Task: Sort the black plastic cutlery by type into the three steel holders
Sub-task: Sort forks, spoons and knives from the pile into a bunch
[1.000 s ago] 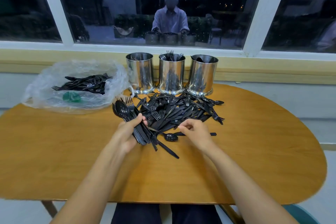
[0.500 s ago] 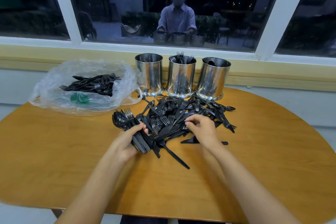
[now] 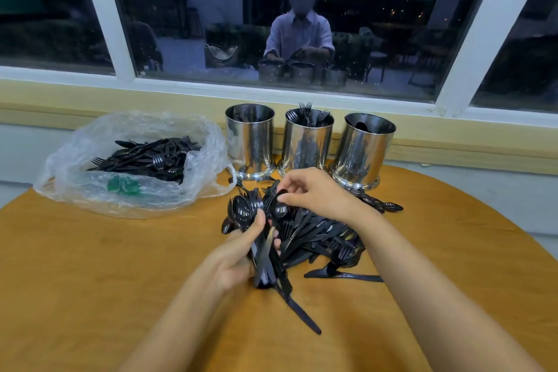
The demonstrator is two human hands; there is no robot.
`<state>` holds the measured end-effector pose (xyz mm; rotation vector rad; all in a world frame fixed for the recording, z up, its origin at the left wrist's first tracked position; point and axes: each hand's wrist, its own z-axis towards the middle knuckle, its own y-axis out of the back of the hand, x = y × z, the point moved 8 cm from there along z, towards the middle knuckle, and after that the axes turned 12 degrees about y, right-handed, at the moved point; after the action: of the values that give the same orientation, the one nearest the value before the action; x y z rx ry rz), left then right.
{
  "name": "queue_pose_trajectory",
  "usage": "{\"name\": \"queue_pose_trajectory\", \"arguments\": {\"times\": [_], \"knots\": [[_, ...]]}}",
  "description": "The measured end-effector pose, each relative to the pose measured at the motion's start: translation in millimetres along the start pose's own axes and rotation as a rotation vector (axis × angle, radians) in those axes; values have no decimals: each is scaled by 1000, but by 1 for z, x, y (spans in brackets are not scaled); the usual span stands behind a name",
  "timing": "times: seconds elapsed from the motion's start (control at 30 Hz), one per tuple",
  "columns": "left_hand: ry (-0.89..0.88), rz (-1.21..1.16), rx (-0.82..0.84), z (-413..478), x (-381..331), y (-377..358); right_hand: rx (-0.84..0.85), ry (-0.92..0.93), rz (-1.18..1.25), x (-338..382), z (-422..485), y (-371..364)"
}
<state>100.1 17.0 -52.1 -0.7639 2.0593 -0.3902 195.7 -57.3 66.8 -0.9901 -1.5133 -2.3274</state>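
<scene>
Gripping a spoon bundle (image 3: 244,214) in left hand (image 3: 238,263), right hand (image 3: 314,190) pinching a spoon (image 3: 279,208)

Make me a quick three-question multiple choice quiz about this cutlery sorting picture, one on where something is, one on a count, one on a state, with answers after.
1. Where is the clear plastic bag relative to the steel holders?
A. To their left
B. To their right
C. Behind them

2. How many steel holders stand on the table?
A. Two
B. Three
C. Four

3. What is the left hand doing?
A. Resting flat on the table
B. Gripping a bundle of black cutlery
C. Lifting a holder

Answers:
1. A: the bag lies left of the left holder.
2. B: the left holder, middle holder and right holder stand in a row by the window.
3. B: its fingers wrap the bundle, while the right hand pinches a spoon over the pile.
</scene>
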Motion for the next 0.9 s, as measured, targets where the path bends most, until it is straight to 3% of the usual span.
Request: {"name": "queue_pose_trajectory", "arguments": {"times": [0.3, 0.37, 0.47, 0.57, 0.67, 0.9], "knots": [[64, 61, 79, 19, -8, -3, -59, -33, 56, -25, 39, -32], [61, 82, 31, 23, -11, 0, -158, -29, 206, -28, 41, -28], [-37, 113, -70, 24, -24, 9, -366, -178, 381, -49, 32, -11], [-120, 122, -101, 18, -38, 8, -173, -294, 465, -53, 22, -28], [-165, 179, -129, 12, -47, 2, -10, -286, 556, -42, 19, -49], [-215, 151, -154, 3, -56, 1, -56, -172, 564, -30, 28, -48]]}}
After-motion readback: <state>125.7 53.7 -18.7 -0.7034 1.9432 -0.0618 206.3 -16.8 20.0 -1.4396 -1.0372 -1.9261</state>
